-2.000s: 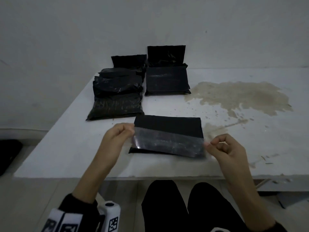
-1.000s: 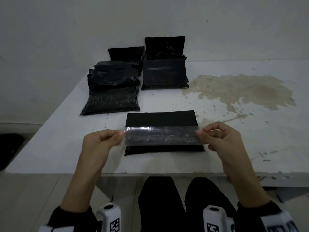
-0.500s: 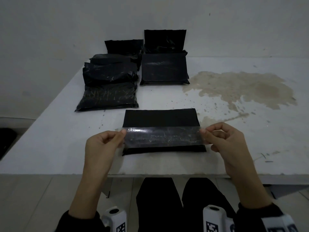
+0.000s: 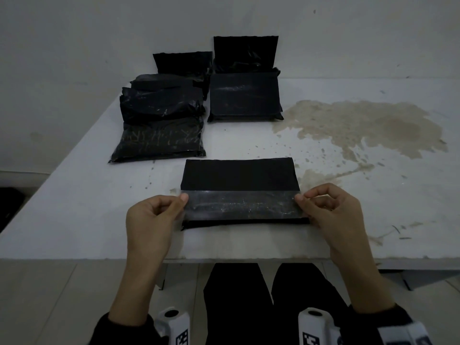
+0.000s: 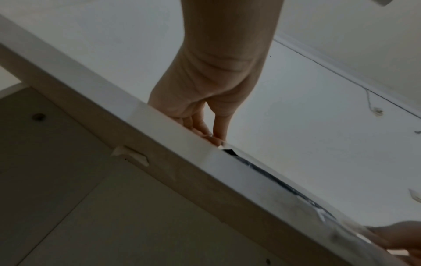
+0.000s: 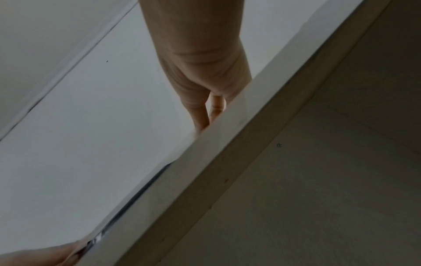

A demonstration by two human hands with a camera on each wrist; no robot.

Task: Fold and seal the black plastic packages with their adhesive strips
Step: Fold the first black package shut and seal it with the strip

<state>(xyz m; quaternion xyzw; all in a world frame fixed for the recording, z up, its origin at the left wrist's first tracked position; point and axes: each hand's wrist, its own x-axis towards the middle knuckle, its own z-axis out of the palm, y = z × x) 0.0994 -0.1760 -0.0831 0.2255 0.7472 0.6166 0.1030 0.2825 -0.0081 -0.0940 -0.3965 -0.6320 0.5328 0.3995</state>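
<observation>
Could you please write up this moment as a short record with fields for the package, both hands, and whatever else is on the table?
package: black package flat at the table's near edge
flap: glossy flap stretched across package
left hand: pinches flap's left end
right hand: pinches flap's right end
others: stack and open package behind
surface: brown stain at right

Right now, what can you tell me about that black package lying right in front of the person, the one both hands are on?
The black package is a flat rectangular bag of matte black plastic, lying on the white table near its front edge. Across its near half lies a glossy, greyish see-through strip, stretched over the full width. The left hand pinches the strip's left end and the right hand pinches its right end. Whether the strip is pressed down yet cannot be told. The other black packages lie farther back, apart from it.
</observation>
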